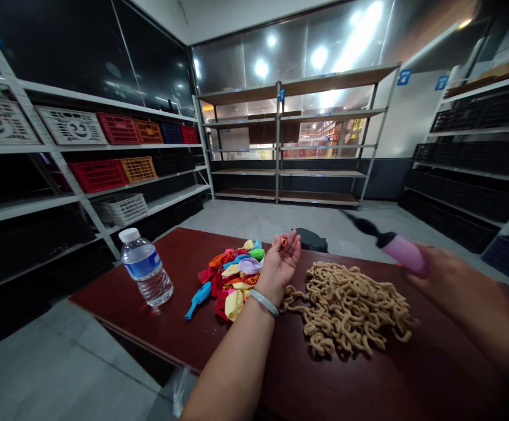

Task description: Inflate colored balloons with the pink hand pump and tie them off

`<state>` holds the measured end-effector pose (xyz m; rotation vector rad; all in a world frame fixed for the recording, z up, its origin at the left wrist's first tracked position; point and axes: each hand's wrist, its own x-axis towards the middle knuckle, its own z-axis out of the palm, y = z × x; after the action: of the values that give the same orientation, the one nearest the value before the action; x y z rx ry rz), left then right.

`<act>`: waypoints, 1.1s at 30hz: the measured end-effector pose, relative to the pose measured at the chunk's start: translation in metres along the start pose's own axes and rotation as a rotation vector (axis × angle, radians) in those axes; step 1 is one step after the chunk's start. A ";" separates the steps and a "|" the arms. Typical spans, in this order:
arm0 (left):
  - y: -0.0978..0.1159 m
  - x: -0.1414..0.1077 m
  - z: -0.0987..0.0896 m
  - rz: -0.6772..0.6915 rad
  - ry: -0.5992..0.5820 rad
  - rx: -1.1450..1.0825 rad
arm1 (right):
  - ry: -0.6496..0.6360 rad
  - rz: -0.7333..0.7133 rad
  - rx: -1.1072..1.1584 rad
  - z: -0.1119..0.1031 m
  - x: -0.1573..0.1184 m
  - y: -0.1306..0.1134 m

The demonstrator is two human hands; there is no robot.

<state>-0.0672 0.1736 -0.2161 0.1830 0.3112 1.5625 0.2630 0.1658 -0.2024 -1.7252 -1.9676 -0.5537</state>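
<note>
Head view, sole camera. Left hand (281, 257) is palm up near the far edge of the table (175, 254), just above and beside the pile of balloons (239, 272). Its grip: thumb and fingertips pinched on a small orange-red piece (284, 241), other fingers loosely curled. Looks like a balloon end, too small to be sure.

Right hand (445, 275) is over the right part of the table, blurred. Its grip is wrapped round the back of a pink-handled tool (403, 254); exact finger placement unclear. Black tip points away toward the far edge and to the left, clear of the balloons.

Balloons sit heaped and limp toward the far edge, left of the brown coiled pieces (355, 307); one blue balloon (199, 299) sticks out toward the near edge. Water bottle (147, 266) stands nearer the left edge.

Handling, my read: balloons very light, soft, stretchy, a bit clingy; thin skin, so nails could nick it. Take one by the thick rim at the neck, thumb and forefinger, not mid-body. Tool looks light and rigid, handle likely smooth plastic; hold round the pink barrel, off the narrow black tip, which looks like the weaker part.
</note>
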 end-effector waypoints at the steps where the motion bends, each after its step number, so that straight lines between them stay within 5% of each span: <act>1: 0.002 0.001 -0.001 0.019 -0.012 -0.001 | -0.020 -0.056 0.001 -0.005 0.002 -0.022; 4: 0.007 0.002 -0.002 0.088 -0.013 0.009 | -0.025 -0.225 0.045 -0.005 -0.001 -0.075; 7: 0.007 0.001 0.000 0.128 0.010 0.037 | 0.003 -0.294 0.126 0.011 -0.011 -0.095; 13: -0.006 0.002 0.003 0.154 -0.002 0.098 | -0.031 -0.326 0.141 0.035 -0.019 -0.082; 22: -0.028 -0.001 0.000 0.255 -0.077 0.270 | -0.039 -0.275 0.154 0.027 -0.023 -0.081; 33: -0.043 -0.017 0.012 0.188 -0.147 0.240 | -0.069 -0.278 0.241 0.020 -0.024 -0.080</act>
<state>-0.0224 0.1576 -0.2164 0.5248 0.3732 1.6846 0.1851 0.1477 -0.2328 -1.3531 -2.2380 -0.3337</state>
